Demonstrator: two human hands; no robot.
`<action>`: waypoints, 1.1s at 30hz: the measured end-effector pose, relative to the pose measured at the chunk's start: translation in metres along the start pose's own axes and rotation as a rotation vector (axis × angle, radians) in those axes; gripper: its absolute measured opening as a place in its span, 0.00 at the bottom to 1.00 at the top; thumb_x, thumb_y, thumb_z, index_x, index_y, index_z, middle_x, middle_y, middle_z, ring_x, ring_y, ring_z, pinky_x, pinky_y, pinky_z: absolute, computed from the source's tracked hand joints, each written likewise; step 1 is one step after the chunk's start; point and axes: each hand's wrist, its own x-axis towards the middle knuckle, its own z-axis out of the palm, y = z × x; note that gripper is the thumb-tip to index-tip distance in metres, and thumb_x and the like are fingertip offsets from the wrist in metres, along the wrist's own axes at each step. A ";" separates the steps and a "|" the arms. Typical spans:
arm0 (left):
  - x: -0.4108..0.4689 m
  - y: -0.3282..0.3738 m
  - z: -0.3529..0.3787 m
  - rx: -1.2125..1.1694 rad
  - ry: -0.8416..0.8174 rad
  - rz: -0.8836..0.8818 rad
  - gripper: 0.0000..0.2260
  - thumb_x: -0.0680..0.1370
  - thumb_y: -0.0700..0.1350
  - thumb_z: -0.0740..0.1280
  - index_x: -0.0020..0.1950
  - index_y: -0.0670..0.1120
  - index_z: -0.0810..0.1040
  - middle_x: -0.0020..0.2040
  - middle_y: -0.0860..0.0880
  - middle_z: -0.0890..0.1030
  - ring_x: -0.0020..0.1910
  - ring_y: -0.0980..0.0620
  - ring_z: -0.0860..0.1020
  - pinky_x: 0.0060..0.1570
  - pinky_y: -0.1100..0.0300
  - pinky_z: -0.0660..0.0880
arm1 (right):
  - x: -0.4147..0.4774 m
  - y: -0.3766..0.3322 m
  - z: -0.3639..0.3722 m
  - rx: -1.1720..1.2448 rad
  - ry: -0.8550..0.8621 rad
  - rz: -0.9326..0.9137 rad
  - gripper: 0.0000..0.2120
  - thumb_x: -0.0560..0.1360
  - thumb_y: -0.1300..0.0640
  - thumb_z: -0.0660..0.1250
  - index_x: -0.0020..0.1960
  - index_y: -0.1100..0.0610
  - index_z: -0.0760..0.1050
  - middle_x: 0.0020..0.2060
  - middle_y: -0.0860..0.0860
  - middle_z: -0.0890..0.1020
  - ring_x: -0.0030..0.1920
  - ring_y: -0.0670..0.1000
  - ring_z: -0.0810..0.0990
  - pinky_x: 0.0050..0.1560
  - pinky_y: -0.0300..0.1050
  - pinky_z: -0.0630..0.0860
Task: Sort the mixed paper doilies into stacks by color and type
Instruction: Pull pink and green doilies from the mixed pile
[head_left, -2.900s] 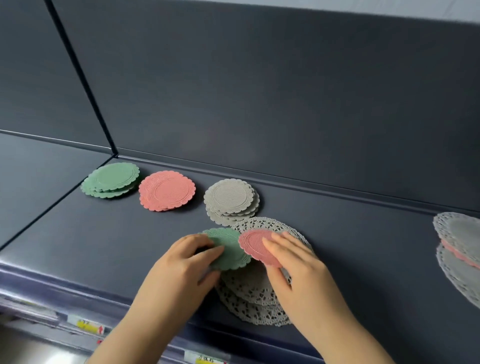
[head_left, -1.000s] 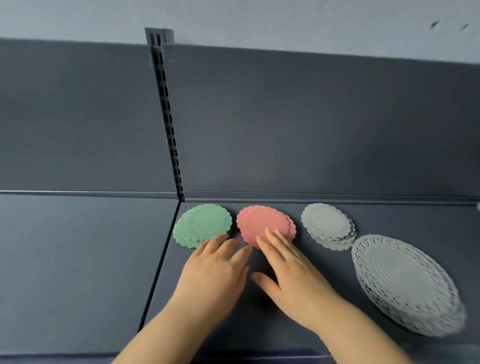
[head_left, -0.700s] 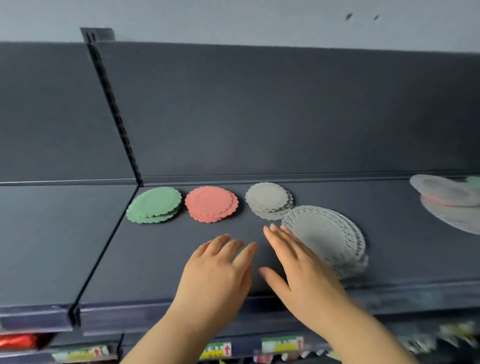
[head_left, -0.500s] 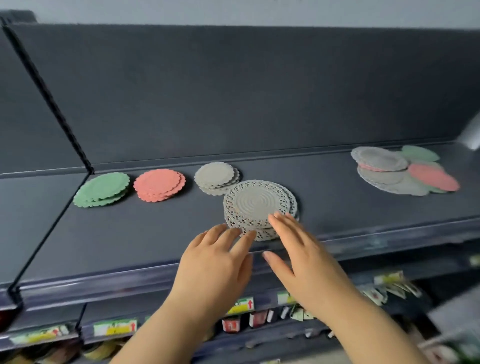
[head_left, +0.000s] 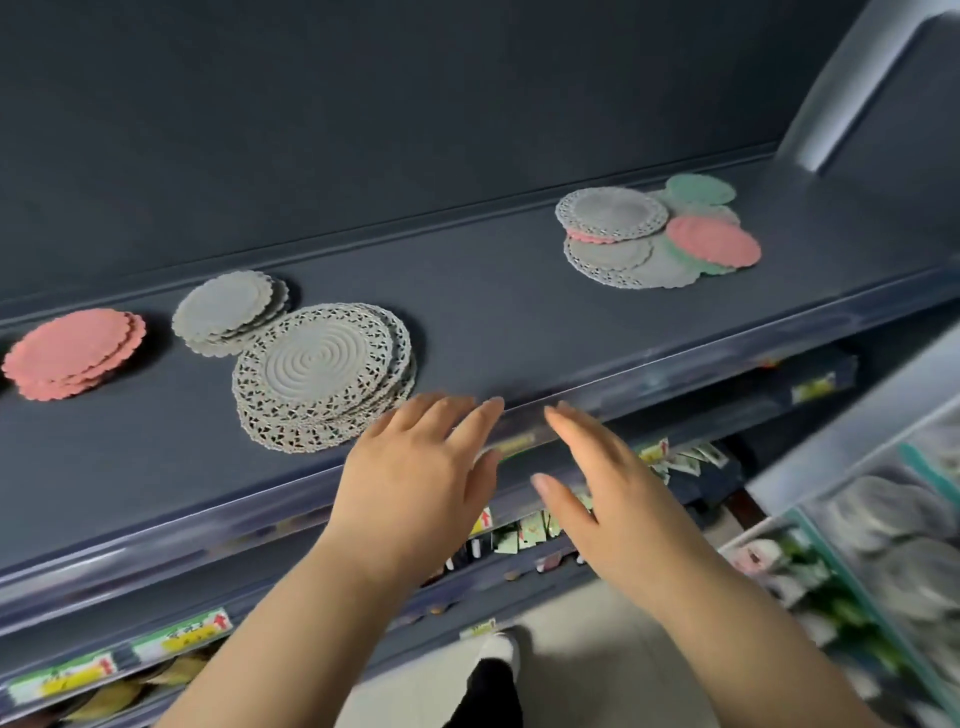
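On the dark shelf (head_left: 493, 312) lie sorted stacks: pink scalloped doilies (head_left: 72, 353) at the far left, small grey scalloped doilies (head_left: 226, 306), and large grey lace doilies (head_left: 322, 374). A mixed pile (head_left: 654, 234) of grey lace, pink and green doilies sits at the shelf's right end. My left hand (head_left: 421, 467) hovers over the shelf's front edge, just right of the lace stack, fingers spread and holding nothing. My right hand (head_left: 608, 488) hovers beside it, also spread and holding nothing. Both are well short of the mixed pile.
A clear price rail (head_left: 675, 364) runs along the shelf front. Lower shelves carry price tags (head_left: 176, 636) and small packets (head_left: 524, 535). A blurred rack of goods (head_left: 883, 545) stands at the right. The shelf's back panel (head_left: 415, 104) rises behind the doilies.
The view has swung right, so the green stack has left the frame and the mixed pile is now in full view. Both hands, holding nothing, have moved rightward from the sorted stacks along the shelf front.
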 end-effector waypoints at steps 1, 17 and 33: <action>0.010 0.002 0.003 -0.006 0.015 0.002 0.17 0.74 0.51 0.59 0.60 0.49 0.78 0.52 0.51 0.82 0.52 0.47 0.79 0.46 0.55 0.76 | 0.007 0.005 -0.005 -0.006 0.006 -0.004 0.28 0.76 0.42 0.55 0.73 0.45 0.52 0.73 0.40 0.55 0.71 0.38 0.52 0.64 0.30 0.51; 0.170 0.038 0.052 -0.028 0.088 0.040 0.14 0.72 0.47 0.70 0.57 0.48 0.80 0.53 0.49 0.82 0.51 0.46 0.81 0.46 0.51 0.78 | 0.120 0.128 -0.106 -0.057 0.163 0.044 0.27 0.76 0.45 0.58 0.72 0.45 0.55 0.71 0.41 0.60 0.69 0.39 0.57 0.63 0.33 0.55; 0.250 0.166 0.103 0.016 0.069 -0.113 0.11 0.69 0.43 0.73 0.51 0.49 0.82 0.48 0.52 0.83 0.47 0.49 0.81 0.45 0.58 0.77 | 0.204 0.288 -0.164 -0.068 -0.066 -0.104 0.23 0.74 0.46 0.64 0.67 0.52 0.69 0.71 0.49 0.65 0.70 0.48 0.63 0.65 0.44 0.64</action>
